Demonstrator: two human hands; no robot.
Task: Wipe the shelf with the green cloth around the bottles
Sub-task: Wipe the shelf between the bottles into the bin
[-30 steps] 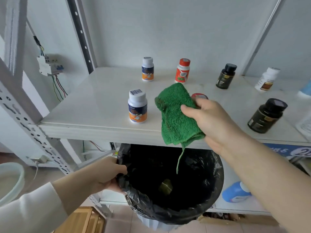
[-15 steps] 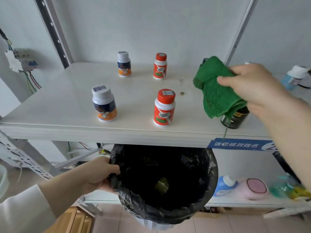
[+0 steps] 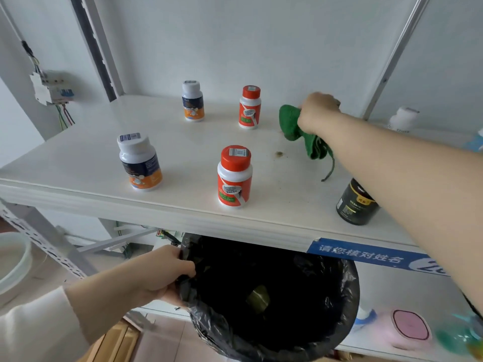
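Your right hand point(image 3: 317, 113) clutches the green cloth point(image 3: 300, 131) near the shelf's point(image 3: 78, 163) back edge; your left hand point(image 3: 162, 275) grips the bin bag's point(image 3: 261, 335) rim.

Likely a storeroom or dispensary: a slotted metal rack point(image 3: 39, 239) carries a white shelf point(image 3: 78, 163) of pill bottles point(image 3: 234, 178), with a blue printed label strip point(image 3: 366, 254) on its edge and a bare breaker box point(image 3: 51, 87) on the wall.
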